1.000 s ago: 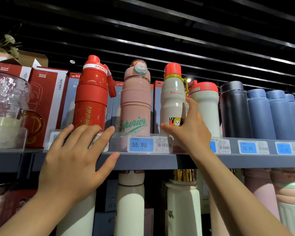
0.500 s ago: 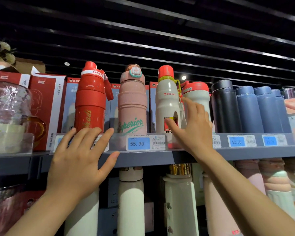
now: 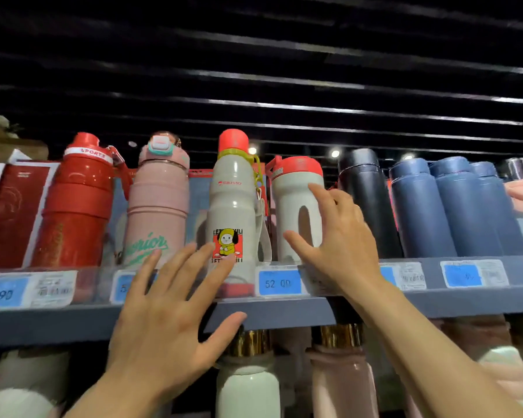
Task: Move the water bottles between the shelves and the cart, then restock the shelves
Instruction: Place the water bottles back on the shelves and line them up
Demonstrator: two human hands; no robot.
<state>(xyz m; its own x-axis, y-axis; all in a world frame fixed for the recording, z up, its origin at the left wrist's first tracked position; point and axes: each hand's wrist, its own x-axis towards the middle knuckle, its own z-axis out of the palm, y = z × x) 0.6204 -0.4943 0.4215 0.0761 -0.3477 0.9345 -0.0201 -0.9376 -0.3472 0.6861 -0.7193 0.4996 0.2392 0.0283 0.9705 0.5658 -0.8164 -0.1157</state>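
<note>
Two hands are showing, the left hand (image 3: 163, 324) and the right hand (image 3: 338, 239). Nine bottles are standing on the upper shelf (image 3: 284, 312): one red (image 3: 79, 203), one pink (image 3: 157, 206), two white with red caps (image 3: 233, 203) (image 3: 293, 206), one black (image 3: 366, 200), three blue (image 3: 417, 209) and one silver (image 3: 518, 168). Five blue price tags (image 3: 280, 283) are showing along its edge.

Both forearms reach up and away. The left hand (image 3: 166, 315) is raised with its back to the camera, fingers straight and spread. The right hand (image 3: 341, 242), farther right, has fingers spread, slightly curved.
</note>
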